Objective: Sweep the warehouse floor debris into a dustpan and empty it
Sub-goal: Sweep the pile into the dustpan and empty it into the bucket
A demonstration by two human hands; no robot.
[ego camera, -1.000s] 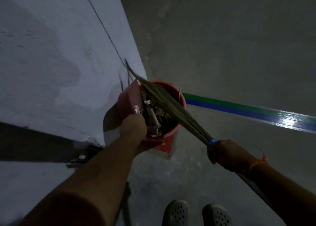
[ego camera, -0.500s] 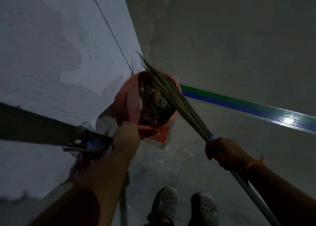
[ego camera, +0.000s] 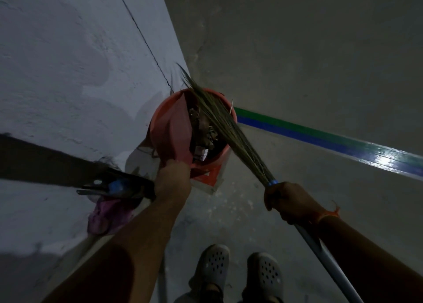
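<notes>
Left hand (ego camera: 172, 179) gripping pink plastic dustpan (ego camera: 176, 131) tipped into orange round bin (ego camera: 212, 159), right hand (ego camera: 286, 202) clenching grass-bristle broom (ego camera: 219, 121) by its neck; probably light, rigid, handle-held.

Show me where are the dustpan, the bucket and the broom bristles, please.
dustpan (ego camera: 177, 131): head view, on its flat pink blade.
bucket (ego camera: 225, 152): head view, on its orange near rim.
broom bristles (ego camera: 225, 125): head view, mid-bundle over the bucket.
</notes>
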